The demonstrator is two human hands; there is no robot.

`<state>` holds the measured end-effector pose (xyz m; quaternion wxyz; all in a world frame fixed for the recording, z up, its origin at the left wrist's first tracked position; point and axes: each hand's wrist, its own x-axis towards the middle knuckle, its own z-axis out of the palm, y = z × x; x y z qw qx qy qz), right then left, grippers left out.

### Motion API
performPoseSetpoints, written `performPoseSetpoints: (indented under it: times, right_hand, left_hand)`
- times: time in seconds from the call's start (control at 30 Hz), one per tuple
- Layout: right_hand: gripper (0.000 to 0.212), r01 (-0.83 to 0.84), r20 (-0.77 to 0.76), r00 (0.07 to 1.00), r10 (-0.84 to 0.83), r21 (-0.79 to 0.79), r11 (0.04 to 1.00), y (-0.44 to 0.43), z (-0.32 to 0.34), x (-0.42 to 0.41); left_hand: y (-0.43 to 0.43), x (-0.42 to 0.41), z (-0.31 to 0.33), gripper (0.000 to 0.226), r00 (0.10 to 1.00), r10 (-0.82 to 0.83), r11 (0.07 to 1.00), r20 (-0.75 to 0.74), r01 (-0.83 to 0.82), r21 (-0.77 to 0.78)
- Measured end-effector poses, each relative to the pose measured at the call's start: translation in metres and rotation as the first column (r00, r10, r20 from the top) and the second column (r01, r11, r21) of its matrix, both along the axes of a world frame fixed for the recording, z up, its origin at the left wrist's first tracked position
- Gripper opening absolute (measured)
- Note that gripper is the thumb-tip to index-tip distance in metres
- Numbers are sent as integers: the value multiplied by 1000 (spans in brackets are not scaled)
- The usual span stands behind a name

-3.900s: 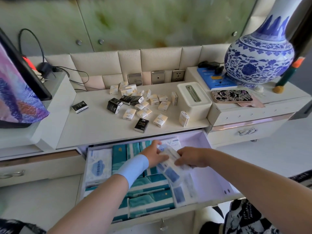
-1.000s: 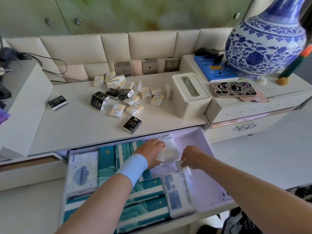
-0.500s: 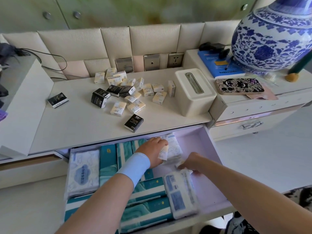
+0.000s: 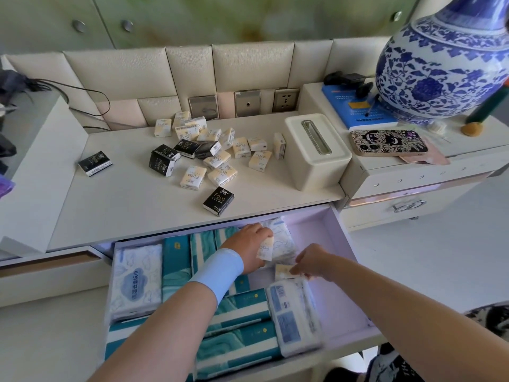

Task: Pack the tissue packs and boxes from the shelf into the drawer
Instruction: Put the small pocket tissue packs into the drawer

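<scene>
Both hands are down in the open drawer (image 4: 334,244), toward its back edge. The left hand (image 4: 249,244), with a light blue wristband, has its fingers curled round a small cream pack (image 4: 265,248) and sits right against a soft white tissue pack (image 4: 285,239) near the back right corner. The right hand (image 4: 312,261) is just beside it, fingertips pinching the edge of a second cream pack (image 4: 283,271) lying on the drawer floor.

The rest of the drawer is pretty full. There's a white cloud-print pack (image 4: 136,282) along the left edge, teal packs (image 4: 176,267) through the middle, and a white-and-blue pack (image 4: 296,317) near the front right.

Up on the shelf (image 4: 124,205) there's a messy bunch of mini packs (image 4: 213,153), cream and black, mid-shelf toward the back. One black pack (image 4: 218,201) sits by the front edge and another black pack (image 4: 95,164) is off on its own at the left edge. A white tissue box (image 4: 316,150) stands at the right edge.
</scene>
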<state>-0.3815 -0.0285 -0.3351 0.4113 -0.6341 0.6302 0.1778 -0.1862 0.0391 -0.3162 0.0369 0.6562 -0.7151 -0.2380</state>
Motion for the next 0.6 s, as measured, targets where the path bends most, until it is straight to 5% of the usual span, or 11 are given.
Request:
performPoseSetpoints:
  times: [0.2,0.47,0.53,0.6]
  right_hand:
    - [18,157,15,987,-161,138,978,10,3,12]
    - [40,-163,-104,977,186,197,967,3,48,28]
    - [42,-179,-209,958,197,104,978,-3,64,25]
    - [25,-210,-209,962,176,-154,965,-8,78,26]
  left_hand:
    - [3,0,6,59,1000,15,1000,-14,-15,-1]
    - [12,4,16,62,999,10,999,53,-8,-53]
    - [11,3,21,68,999,49,998,14,-48,-51]
    - [10,-1,25,73,992,91,995,-87,-95,-40]
